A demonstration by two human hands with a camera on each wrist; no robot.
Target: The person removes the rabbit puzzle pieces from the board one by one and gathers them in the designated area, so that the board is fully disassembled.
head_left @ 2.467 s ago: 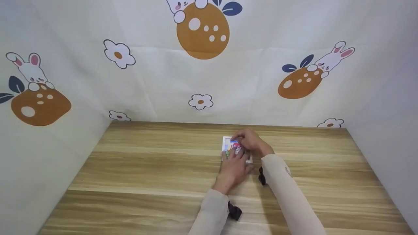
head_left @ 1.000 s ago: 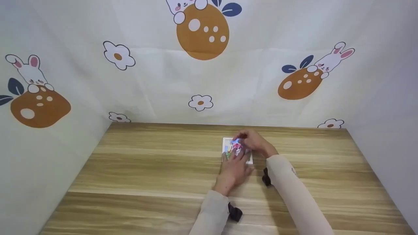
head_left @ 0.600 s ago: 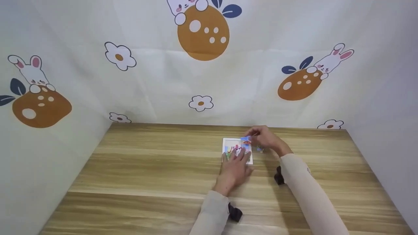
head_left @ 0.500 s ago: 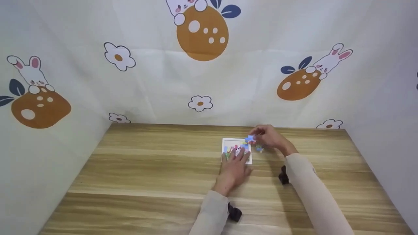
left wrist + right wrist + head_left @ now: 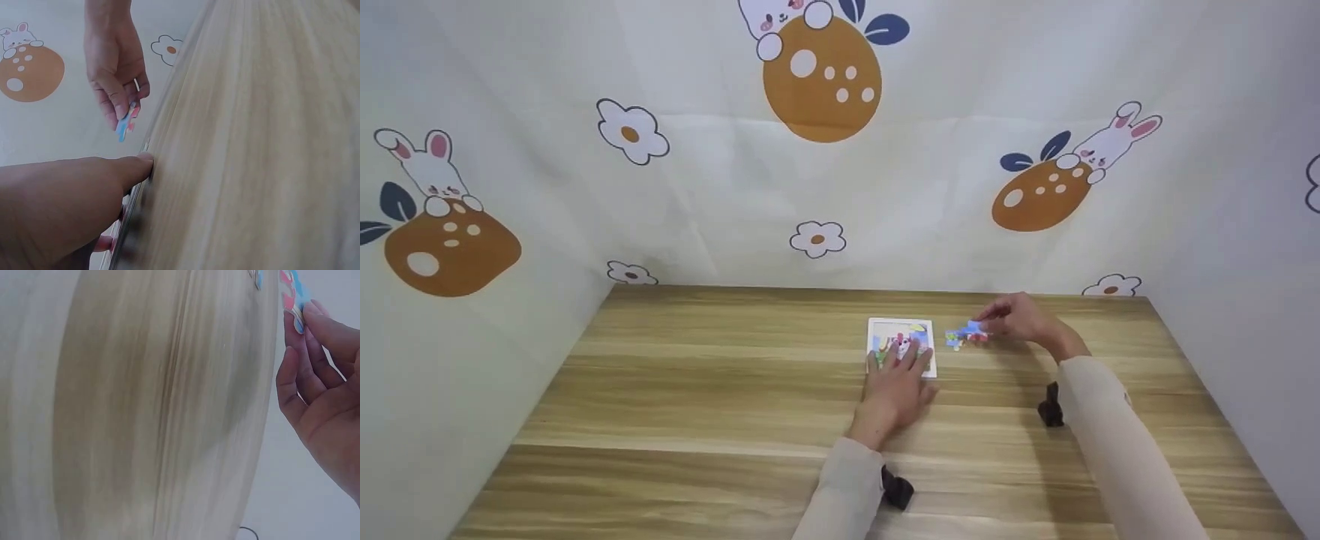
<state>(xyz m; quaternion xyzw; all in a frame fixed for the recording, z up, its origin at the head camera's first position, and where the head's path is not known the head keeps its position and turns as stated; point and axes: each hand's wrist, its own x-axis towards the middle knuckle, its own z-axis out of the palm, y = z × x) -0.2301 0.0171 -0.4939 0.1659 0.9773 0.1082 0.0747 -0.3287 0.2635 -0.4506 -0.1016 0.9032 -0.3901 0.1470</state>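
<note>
A white-framed jigsaw puzzle (image 5: 871, 327) lies flat near the table's back edge, showing part of a cartoon picture. My left hand (image 5: 889, 391) rests on its lower half with fingers spread, covering much of the picture. To the right of the frame, my right hand (image 5: 1026, 319) pinches a blue and red jigsaw piece (image 5: 973, 328) between thumb and fingers. The same piece (image 5: 298, 306) shows at the fingertips in the right wrist view. A loose blue-green piece (image 5: 952, 340) lies on the table, partly overlapped by the held one in the head view.
The wood-grain table (image 5: 697, 390) meets a pale cloth backdrop (image 5: 720, 187) printed with rabbits, oranges and flowers. Similar pale walls stand at left and right. Small black devices (image 5: 898, 489) sit at both wrists.
My right hand has lifted the jigsaw piece away from the frame and carried it right, beside the loose piece. Pale backing now shows at the frame's upper part. My left hand has stayed put.
</note>
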